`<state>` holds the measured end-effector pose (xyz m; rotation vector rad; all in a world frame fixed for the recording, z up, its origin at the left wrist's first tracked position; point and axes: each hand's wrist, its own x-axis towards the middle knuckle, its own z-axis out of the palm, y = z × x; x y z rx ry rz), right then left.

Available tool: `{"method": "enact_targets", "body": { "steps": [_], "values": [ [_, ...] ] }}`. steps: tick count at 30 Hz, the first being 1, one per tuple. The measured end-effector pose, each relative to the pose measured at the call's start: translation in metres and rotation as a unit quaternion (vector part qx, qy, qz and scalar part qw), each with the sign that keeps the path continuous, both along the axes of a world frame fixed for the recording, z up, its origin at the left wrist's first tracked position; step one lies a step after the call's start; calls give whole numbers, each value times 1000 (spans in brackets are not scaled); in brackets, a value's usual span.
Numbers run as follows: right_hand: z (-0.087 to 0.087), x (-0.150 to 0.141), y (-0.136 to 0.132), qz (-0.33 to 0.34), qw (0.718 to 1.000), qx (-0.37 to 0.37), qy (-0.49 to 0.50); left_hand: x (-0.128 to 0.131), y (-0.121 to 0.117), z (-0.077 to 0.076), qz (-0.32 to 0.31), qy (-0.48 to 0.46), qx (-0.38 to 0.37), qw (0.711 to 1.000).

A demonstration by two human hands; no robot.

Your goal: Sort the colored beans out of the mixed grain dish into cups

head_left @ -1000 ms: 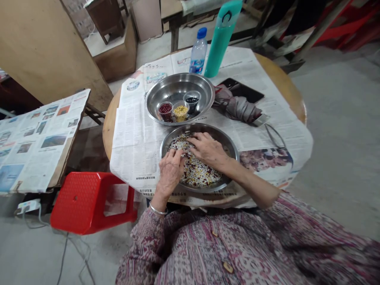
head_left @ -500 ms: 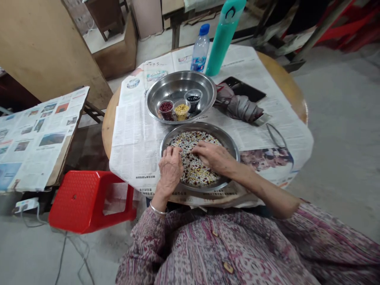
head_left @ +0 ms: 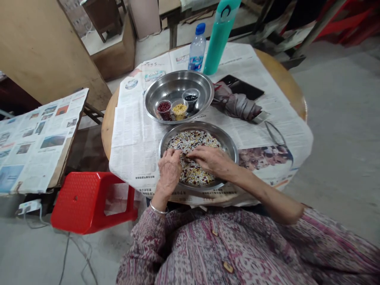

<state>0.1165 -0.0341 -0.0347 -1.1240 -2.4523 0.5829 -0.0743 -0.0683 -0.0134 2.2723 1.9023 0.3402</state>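
Observation:
A steel basin (head_left: 233, 144) on the newspaper-covered table holds a spread layer of mixed grains and beans (head_left: 194, 138), white, yellow and dark red. My left hand (head_left: 170, 168) lies over its left rim, fingers curled inward at the grains; whatever they hold is hidden. From the right my right hand (head_left: 212, 160) reaches in, its fingers pinched together low over the middle of the mix. What sits in that pinch is too small to name. Behind stands a larger steel basin (head_left: 154, 85) with clear cups of red beans (head_left: 164, 107), yellow kernels (head_left: 179, 109) and black beans (head_left: 190, 97).
A water bottle (head_left: 197, 47) and a tall teal bottle (head_left: 221, 39) stand at the back of the table. To the right lie a folded grey umbrella (head_left: 242, 106) and a dark flat case (head_left: 251, 89). A red stool (head_left: 78, 202) is on the floor at left.
My right hand has shifted slightly left and down, closer to my left hand. A darker patch of grains now shows near its fingertips. The view has tilted a little.

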Motion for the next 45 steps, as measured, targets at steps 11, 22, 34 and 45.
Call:
{"method": "enact_targets", "body": {
  "steps": [11, 22, 34, 45],
  "values": [
    [-6, -12, -3, 21, 997, 57, -39, 0, 0, -1, 3, 6, 4, 1000],
    [-2, 8, -5, -87, 994, 47, -45, -1, 0, -5, 4, -10, 34, 999],
    [5, 0, -22, -106, 991, 85, 9, -3, 0, 3, -28, 11, 29, 999],
    [-10, 15, -34, -226, 966, 121, 29, 30, 35, 11, -86, 86, 1, 993]
  ]
}}
